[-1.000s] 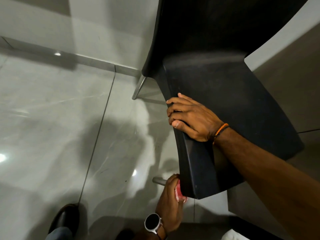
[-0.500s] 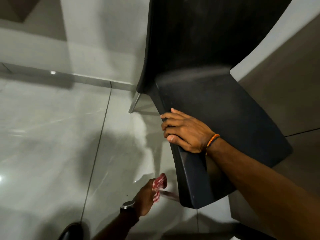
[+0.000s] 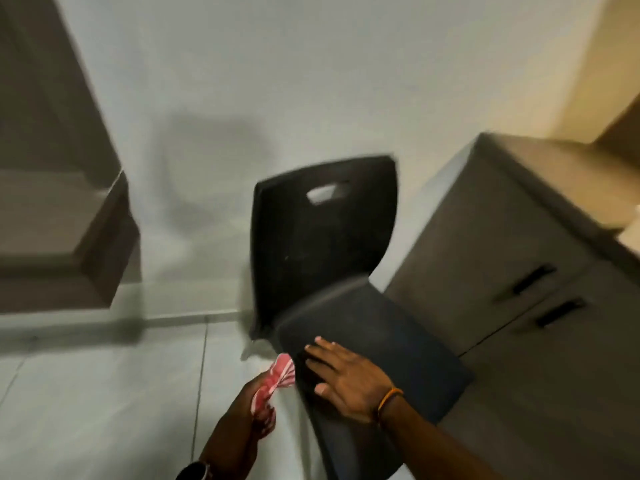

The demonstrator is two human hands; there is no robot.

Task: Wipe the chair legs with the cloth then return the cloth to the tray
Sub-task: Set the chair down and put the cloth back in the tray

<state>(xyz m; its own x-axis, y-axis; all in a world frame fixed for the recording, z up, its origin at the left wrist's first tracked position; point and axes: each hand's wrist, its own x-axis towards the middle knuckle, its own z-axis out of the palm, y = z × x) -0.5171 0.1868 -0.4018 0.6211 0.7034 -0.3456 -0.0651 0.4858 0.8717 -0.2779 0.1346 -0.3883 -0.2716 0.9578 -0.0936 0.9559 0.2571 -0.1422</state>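
Note:
A black plastic chair [image 3: 322,237] stands against the white wall, its seat turned toward me. My right hand [image 3: 343,379] lies flat on the left front part of the seat, fingers spread. My left hand [image 3: 249,407] is closed around a red and white striped cloth [image 3: 277,379], just left of the seat edge and above the floor. Only a sliver of one metal chair leg [image 3: 248,348] shows under the seat back; the other legs are hidden. The frame is blurred by motion. No tray is in view.
A grey cabinet [image 3: 512,258] with two dark handles stands right of the chair, close to the seat. A brown wall-mounted shelf [image 3: 69,244] juts out at the left. Pale floor tiles [image 3: 104,393] spread out to the left of the chair.
The view has lifted from the floor up to the whole chair and wall. My left hand with the cloth rose from beside the front leg to the seat edge. My right hand went from gripping the edge to lying flat.

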